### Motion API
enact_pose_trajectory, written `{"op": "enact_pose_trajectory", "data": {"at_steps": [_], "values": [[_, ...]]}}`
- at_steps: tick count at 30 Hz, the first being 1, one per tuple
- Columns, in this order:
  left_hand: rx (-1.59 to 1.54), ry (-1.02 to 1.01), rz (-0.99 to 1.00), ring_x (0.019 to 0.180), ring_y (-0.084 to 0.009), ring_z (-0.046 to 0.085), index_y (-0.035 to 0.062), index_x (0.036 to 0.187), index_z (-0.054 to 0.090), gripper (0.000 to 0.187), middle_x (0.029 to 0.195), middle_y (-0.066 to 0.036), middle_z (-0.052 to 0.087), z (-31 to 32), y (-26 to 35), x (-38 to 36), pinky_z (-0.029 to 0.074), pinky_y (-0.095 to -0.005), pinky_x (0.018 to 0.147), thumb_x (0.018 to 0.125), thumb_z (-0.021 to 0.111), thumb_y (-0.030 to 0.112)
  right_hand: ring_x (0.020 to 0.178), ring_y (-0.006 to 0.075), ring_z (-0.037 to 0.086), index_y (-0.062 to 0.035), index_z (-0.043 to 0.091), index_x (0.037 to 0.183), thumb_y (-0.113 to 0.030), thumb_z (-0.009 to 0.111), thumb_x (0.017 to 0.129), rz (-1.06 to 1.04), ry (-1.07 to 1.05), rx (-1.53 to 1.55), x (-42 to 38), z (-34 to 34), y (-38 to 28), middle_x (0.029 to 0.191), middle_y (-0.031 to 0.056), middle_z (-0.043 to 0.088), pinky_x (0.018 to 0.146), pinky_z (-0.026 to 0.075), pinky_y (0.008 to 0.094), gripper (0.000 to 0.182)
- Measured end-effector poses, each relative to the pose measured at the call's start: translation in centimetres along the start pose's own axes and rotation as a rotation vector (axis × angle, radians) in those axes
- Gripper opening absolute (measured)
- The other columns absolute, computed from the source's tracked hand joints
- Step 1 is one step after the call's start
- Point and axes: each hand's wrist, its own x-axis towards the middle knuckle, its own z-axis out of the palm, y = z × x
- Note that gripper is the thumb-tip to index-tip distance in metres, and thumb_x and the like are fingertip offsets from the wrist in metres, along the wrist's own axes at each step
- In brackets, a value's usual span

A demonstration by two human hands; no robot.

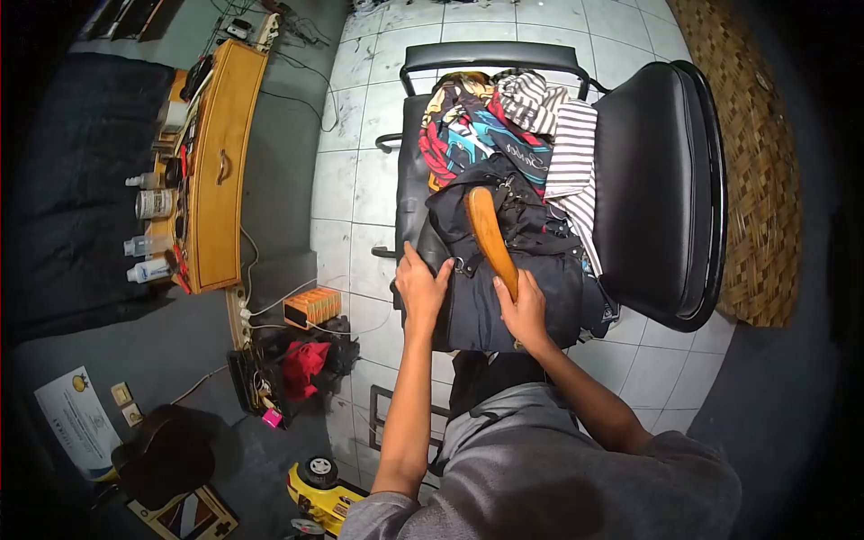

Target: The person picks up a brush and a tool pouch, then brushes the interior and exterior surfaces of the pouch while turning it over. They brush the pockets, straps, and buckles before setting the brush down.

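Observation:
My right hand is closed round the lower end of a curved, glossy wooden brush. The brush lies back up over a black bag, so its underside is hidden. Straps, metal rings and a buckle show on the bag. My left hand grips the bag's left edge, thumb and fingers round a dark flap. The bag rests on the seat of a black chair. Above it on the seat lie a colourful printed cloth and a striped grey-and-white garment.
The chair's padded backrest rises on the right and an armrest crosses the top. A wooden drawer cabinet with bottles stands left. Cables, an orange box and a yellow toy car are on the lower left.

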Motion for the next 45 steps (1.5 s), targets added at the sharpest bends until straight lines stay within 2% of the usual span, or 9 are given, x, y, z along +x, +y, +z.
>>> {"op": "enact_pose_trajectory", "data": {"at_steps": [3, 9, 12, 20, 25, 29, 35, 38, 45], "values": [[-0.027, -0.128, -0.185, 0.093, -0.0413, 0.056, -0.0095, 0.129, 0.03, 0.076, 0.098, -0.03, 0.057, -1.5, -0.5, -0.1, 0.041, -0.0451, 0.085, 0.07, 0.069, 0.019, 0.07, 0.0353, 0.056, -0.0005, 0.054, 0.092, -0.024, 0.058, 0.084, 0.005, 0.024, 0.051, -1.3, -0.2, -0.1, 0.081, 0.0158, 0.054, 0.06, 0.043, 0.0404, 0.025], [-0.514, -0.282, 0.403, 0.109, -0.0308, 0.054, 0.0064, 0.128, 0.045, 0.061, 0.113, -0.021, 0.056, -7.3, 0.5, -5.1, 0.04, -0.034, 0.092, 0.068, 0.05, 0.001, 0.041, 0.0142, 0.046, -0.0003, 0.055, 0.091, -0.032, 0.061, 0.083, 0.058, 0.091, 0.357, -0.7, -1.3, -0.9, 0.076, 0.0071, 0.053, 0.036, 0.036, 0.0259, 0.034], [-0.292, -0.351, 0.694, 0.071, -0.0295, 0.05, 0.0091, 0.126, 0.049, 0.064, 0.074, -0.013, 0.049, -11.0, 1.6, -10.6, 0.041, -0.037, 0.069, 0.063, 0.054, 0.004, 0.041, -0.0004, 0.027, -0.0057, 0.04, 0.126, -0.044, 0.052, 0.087, 0.425, -0.245, 0.855, -2.8, -3.7, -3.3, 0.114, 0.015, 0.053, 0.033, 0.028, 0.0159, 0.056], [-0.265, -0.431, 1.044, 0.079, -0.0223, 0.048, 0.0148, 0.123, 0.054, 0.058, 0.082, -0.004, 0.05, -13.0, -4.7, -24.9, 0.038, -0.0327, 0.075, 0.066, 0.063, 0.005, 0.057, 0.0014, 0.043, 0.0005, 0.052, 0.102, -0.019, 0.064, 0.081, -0.006, -0.042, 0.55, -14.6, -1.9, -8.5, 0.079, 0.0003, 0.054, 0.048, 0.037, 0.0184, 0.031], [-0.845, -0.78, 0.696, 0.086, -0.023, 0.055, 0.007, 0.118, 0.055, 0.043, 0.095, -0.009, 0.056, -12.4, -11.7, -27.6, 0.045, -0.0309, 0.076, 0.076, 0.065, 0.009, 0.066, 0.0049, 0.045, 0.0004, 0.056, 0.088, -0.002, 0.06, 0.073, -0.069, 0.021, 0.358, -26.2, -1.1, -8.1, 0.073, -0.0038, 0.052, 0.058, 0.04, 0.0233, 0.016], [-0.819, -0.139, 0.83, 0.092, -0.0248, 0.058, 0.0025, 0.115, 0.054, 0.035, 0.104, -0.015, 0.058, -14.8, -10.8, -25.9, 0.044, -0.0318, 0.082, 0.08, 0.059, 0.007, 0.067, 0.0143, 0.047, 0.0019, 0.058, 0.089, -0.006, 0.06, 0.062, -0.257, -0.246, 0.082, -37.1, -2.3, -5.5, 0.071, 0.0054, 0.047, 0.058, 0.038, 0.0282, 0.028], [-0.347, -0.743, 1.347, 0.108, -0.0338, 0.049, 0.0004, 0.112, 0.052, 0.033, 0.113, -0.018, 0.054, -6.9, -13.4, -27.3, 0.039, -0.038, 0.092, 0.083, 0.054, 0.014, 0.064, 0.0176, 0.047, 0.0017, 0.055, 0.085, -0.005, 0.057, 0.066, -0.201, -0.217, 0.132, -44.4, -0.2, -3.3, 0.072, 0.0068, 0.045, 0.057, 0.038, 0.0304, 0.02], [-0.188, -1.091, 0.951, 0.096, -0.0431, 0.049, 0.0006, 0.105, 0.052, 0.031, 0.105, -0.025, 0.054, -6.1, -16.0, -32.6, 0.039, -0.0432, 0.087, 0.09, 0.036, 0.023, 0.063, 0.02, 0.047, 0.0033, 0.051, 0.08, -0.005, 0.055, 0.067, -0.154, -0.051, 0.099, -46.5, -0.3, -2.2, 0.07, 0.0096, 0.045, 0.057, 0.038, 0.0319, 0.016], [-0.156, -0.883, 0.54, 0.094, -0.0442, 0.055, -0.0052, 0.101, 0.055, 0.06, 0.095, -0.03, 0.058, -6.3, -16.1, -44.8, 0.042, -0.0431, 0.082, 0.091, 0.031, 0.049, 0.063, 0.0286, 0.05, 0.0044, 0.05, 0.079, -0.005, 0.054, 0.065, -0.137, 0.261, -0.07, -54.7, -2.7, 3.6, 0.068, 0.0137, 0.047, 0.057, 0.039, 0.0355, 0.018]]}}
